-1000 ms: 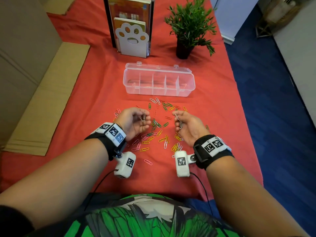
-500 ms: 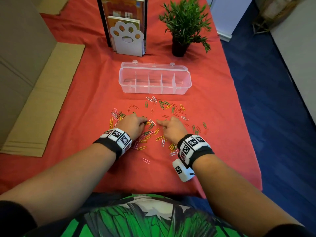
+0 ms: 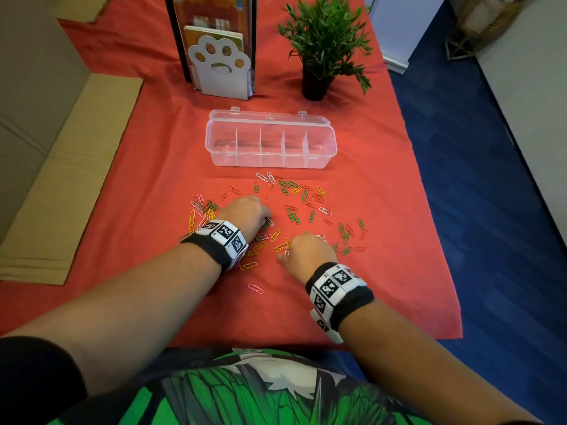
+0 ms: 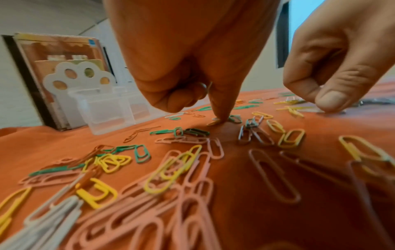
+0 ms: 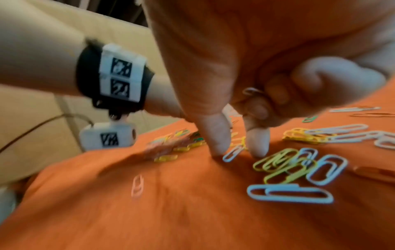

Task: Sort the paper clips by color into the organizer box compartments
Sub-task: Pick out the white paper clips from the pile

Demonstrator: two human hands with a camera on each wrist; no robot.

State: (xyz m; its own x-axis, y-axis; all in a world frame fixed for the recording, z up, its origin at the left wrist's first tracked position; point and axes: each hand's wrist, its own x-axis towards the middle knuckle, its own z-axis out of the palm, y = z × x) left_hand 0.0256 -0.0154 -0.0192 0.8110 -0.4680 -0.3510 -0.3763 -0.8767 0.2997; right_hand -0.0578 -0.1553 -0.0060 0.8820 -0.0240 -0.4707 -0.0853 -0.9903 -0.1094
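Coloured paper clips in green, yellow, pink, white and orange lie scattered on the red cloth in front of the clear organizer box, whose compartments look empty. My left hand is palm down at the left of the pile. In the left wrist view my left hand presses one fingertip on the cloth by a yellow clip, its other fingers curled round a thin clip. My right hand brackets a white clip with thumb and forefinger, with more pale clips tucked in its curled fingers.
A paw-shaped white book holder with books and a potted plant stand behind the box. Flat cardboard lies along the left. The table's right edge drops to blue floor.
Both hands have turned palm down and come down onto the clip pile from a raised, palm-up hold. My right hand has since drawn back toward me.
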